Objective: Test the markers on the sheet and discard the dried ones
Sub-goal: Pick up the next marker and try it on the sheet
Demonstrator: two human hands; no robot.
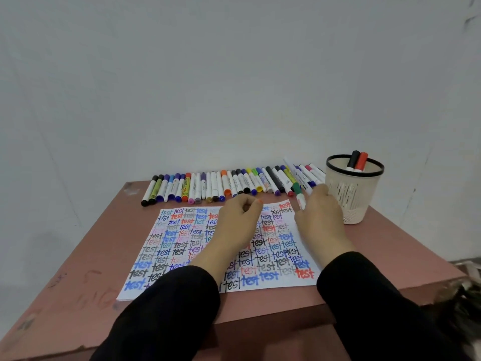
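Note:
A white sheet [182, 246] covered with the word "test" in many colours lies on the table. My left hand [240, 220] hovers over its far edge with curled fingers that pinch a small orange piece [259, 201], which looks like a cap. At the sheet's far right corner my right hand [321, 217] grips a white marker [301, 201] with a green end, held upright. A long row of markers [221, 185] lies along the table's back edge, just beyond both hands.
A white mesh cup [354, 201] with a black rim stands at the back right, close to my right hand, with a black and a red marker [357, 160] in it. The pink table [86, 269] ends near my sleeves. A plain wall rises behind.

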